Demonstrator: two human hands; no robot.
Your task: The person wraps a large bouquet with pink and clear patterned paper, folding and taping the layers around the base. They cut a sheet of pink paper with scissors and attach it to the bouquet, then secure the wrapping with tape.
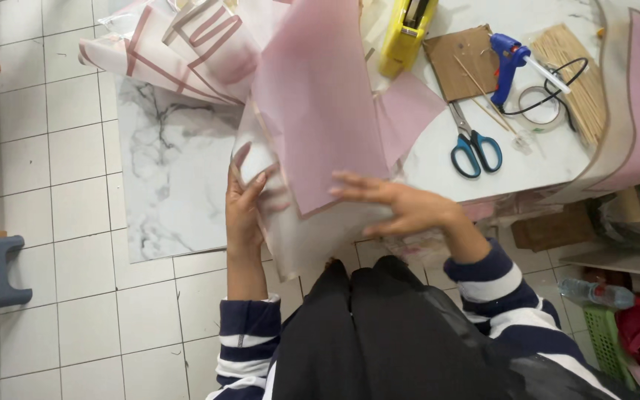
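Head view: my left hand [244, 211] gripped the edge of the pink wrapping sheet [320, 111]; my right hand [394, 204] lay flat, fingers spread, on its translucent lower part. Beyond my right hand: blue-handled scissors [474, 147] on the bench [535, 167].

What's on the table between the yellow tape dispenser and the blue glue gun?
A brown cardboard square with thin wooden sticks lying across it, seen in the head view.

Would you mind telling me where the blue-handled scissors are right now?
In the head view, the scissors lie on the white table, right of the pink sheet the hands hold, just below the cardboard piece and glue gun.
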